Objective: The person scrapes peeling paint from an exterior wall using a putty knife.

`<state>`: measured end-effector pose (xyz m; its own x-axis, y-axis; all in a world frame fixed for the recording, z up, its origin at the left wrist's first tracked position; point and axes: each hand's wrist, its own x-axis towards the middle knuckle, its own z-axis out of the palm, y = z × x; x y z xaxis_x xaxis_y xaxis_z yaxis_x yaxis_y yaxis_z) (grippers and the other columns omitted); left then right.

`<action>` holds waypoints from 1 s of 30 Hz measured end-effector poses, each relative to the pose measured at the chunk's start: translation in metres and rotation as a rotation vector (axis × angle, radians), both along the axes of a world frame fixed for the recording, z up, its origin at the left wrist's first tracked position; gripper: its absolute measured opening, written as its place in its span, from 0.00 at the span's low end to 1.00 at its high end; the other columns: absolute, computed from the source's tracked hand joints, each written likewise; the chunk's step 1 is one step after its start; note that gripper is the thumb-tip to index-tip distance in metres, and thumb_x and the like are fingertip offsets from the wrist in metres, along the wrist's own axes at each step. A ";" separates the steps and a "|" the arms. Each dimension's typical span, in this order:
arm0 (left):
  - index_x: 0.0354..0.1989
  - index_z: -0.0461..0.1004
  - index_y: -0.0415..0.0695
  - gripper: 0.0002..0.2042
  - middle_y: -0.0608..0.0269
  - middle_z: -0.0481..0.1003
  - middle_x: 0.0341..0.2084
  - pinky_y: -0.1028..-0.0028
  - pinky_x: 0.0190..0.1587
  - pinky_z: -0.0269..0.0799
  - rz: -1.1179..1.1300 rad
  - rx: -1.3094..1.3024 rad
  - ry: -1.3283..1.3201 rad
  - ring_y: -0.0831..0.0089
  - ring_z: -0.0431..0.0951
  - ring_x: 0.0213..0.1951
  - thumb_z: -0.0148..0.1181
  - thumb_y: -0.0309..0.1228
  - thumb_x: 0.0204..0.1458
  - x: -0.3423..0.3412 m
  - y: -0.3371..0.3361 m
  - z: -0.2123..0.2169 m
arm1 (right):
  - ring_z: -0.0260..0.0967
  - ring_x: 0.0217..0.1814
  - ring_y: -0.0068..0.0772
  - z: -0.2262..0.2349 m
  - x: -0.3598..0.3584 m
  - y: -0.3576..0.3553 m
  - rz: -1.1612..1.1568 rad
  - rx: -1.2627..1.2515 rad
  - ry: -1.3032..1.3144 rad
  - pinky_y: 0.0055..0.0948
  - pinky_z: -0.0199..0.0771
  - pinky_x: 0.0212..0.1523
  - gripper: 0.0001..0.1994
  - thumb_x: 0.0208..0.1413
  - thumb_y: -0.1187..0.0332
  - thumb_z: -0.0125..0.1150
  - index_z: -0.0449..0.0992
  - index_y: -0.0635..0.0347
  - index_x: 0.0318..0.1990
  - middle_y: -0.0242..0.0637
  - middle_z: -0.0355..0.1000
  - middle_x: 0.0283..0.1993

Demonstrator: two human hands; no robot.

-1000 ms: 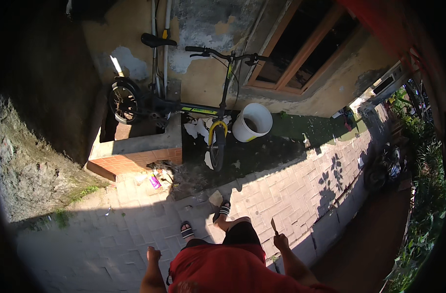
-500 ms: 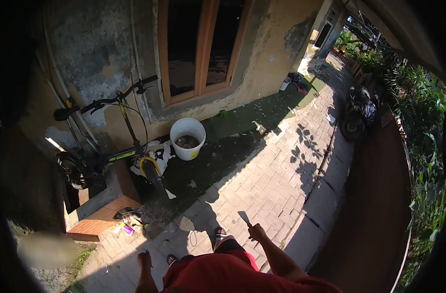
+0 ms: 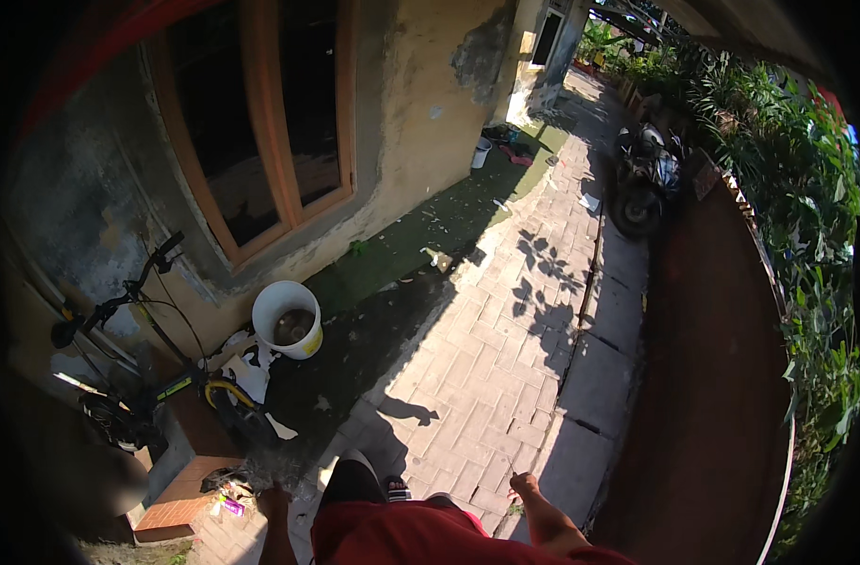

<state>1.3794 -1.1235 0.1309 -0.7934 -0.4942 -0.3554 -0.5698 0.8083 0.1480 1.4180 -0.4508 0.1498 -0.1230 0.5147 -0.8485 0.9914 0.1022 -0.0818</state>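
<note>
My right hand (image 3: 522,486) hangs low in front of my body, its fingers closed round a putty knife (image 3: 512,465). The blade is turned nearly edge-on, so only a thin sliver of it shows. On the other side, my left hand (image 3: 273,497) hangs in shade beside my leg; its fingers are too dark to make out. It appears in front of a heap of dark litter with a purple wrapper (image 3: 232,507); whether it touches anything cannot be seen. Ahead to the left, a white bucket (image 3: 277,299) stands by the wall with something greyish in the bottom.
A black and yellow bicycle (image 3: 171,384) leans at the left by a tiled step (image 3: 180,492). Along the sunlit paved path (image 3: 477,358) runs a wall with a wooden-framed window (image 3: 277,141). Farther on, a motorcycle (image 3: 642,184) stands at the right, near plants (image 3: 778,160).
My view has swung right, so the bucket and bicycle sit farther left. I have come forward along the path. The putty knife has turned from broadside to nearly edge-on.
</note>
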 end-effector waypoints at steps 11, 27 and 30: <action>0.31 0.78 0.39 0.21 0.54 0.81 0.25 0.65 0.36 0.77 0.196 0.672 0.139 0.69 0.82 0.24 0.50 0.47 0.60 -0.152 0.121 -0.067 | 0.67 0.15 0.25 -0.023 -0.169 -0.002 0.187 -0.251 0.486 0.23 0.63 0.12 0.17 0.64 0.62 0.49 0.68 0.62 0.55 0.41 0.75 0.27; 0.31 0.75 0.38 0.17 0.48 0.78 0.30 0.55 0.39 0.75 -0.053 0.454 0.286 0.51 0.79 0.36 0.47 0.39 0.62 -0.270 0.234 -0.072 | 0.60 0.19 0.18 0.090 -0.544 0.013 1.411 -0.072 1.007 0.24 0.61 0.18 0.15 0.64 0.63 0.55 0.73 0.53 0.56 0.30 0.68 0.24; 0.28 0.74 0.38 0.15 0.46 0.77 0.27 0.58 0.33 0.76 0.138 0.164 0.216 0.53 0.79 0.32 0.48 0.36 0.60 -0.189 0.200 -0.116 | 0.69 0.28 0.23 0.119 -0.580 -0.054 1.182 -0.212 0.589 0.28 0.70 0.29 0.17 0.65 0.62 0.52 0.71 0.57 0.58 0.35 0.72 0.29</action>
<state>1.1906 -0.9238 0.0149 -0.7883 -0.5530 -0.2698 -0.6142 0.6806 0.3994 0.8377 -0.5045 0.2684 -0.7732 -0.2878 -0.5651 0.1289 0.8012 -0.5844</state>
